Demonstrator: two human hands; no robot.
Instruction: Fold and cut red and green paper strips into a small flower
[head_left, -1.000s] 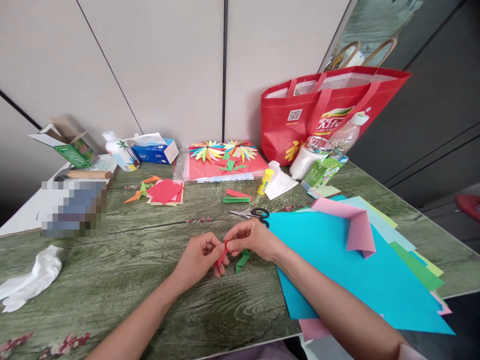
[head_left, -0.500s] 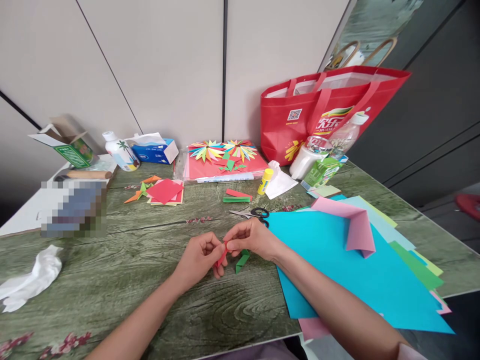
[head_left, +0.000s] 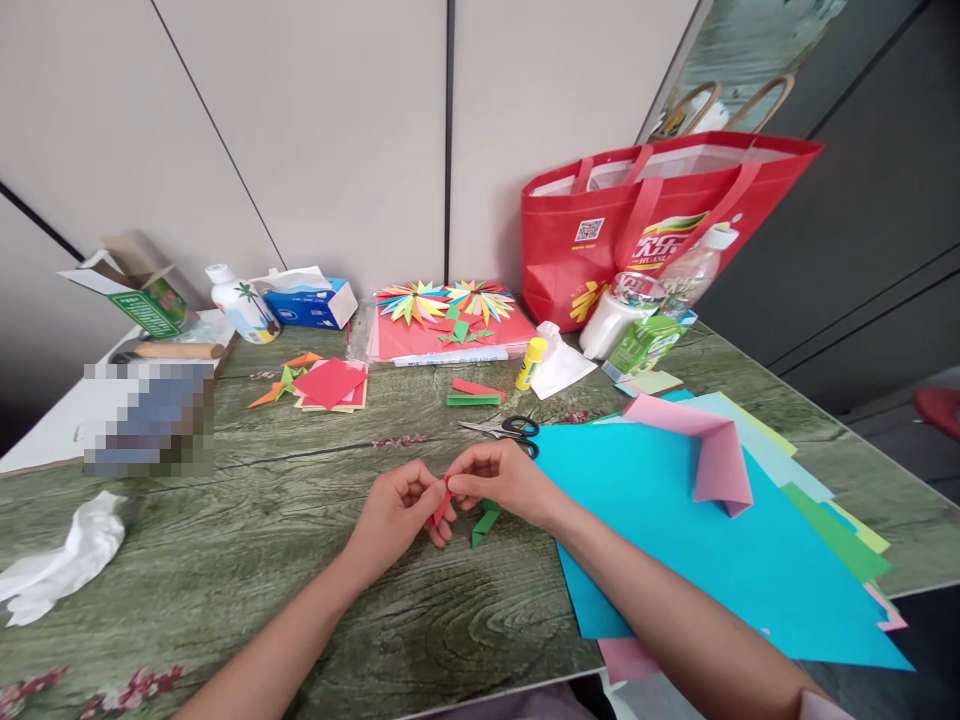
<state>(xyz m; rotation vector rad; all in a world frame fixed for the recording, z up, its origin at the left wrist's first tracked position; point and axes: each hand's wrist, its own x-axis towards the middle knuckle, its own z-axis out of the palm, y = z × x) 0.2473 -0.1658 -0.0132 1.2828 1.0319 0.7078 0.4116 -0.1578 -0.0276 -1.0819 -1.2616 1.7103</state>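
My left hand [head_left: 397, 512] and my right hand [head_left: 501, 478] meet over the green wood-grain table [head_left: 225, 560]. Both pinch a small folded red paper piece [head_left: 442, 505] between their fingertips. A folded green paper piece [head_left: 485, 521] lies on the table just under my right hand. Black-handled scissors [head_left: 506, 428] rest a little beyond my right hand.
Large cyan paper sheet [head_left: 697, 540] with a folded pink sheet [head_left: 712, 450] covers the right. At the back: red tote bag [head_left: 660, 220], paper star flowers [head_left: 442, 300], yellow glue stick [head_left: 532, 363], tissue box [head_left: 311, 300], white bottle [head_left: 240, 300]. Crumpled tissue [head_left: 60, 560] lies left.
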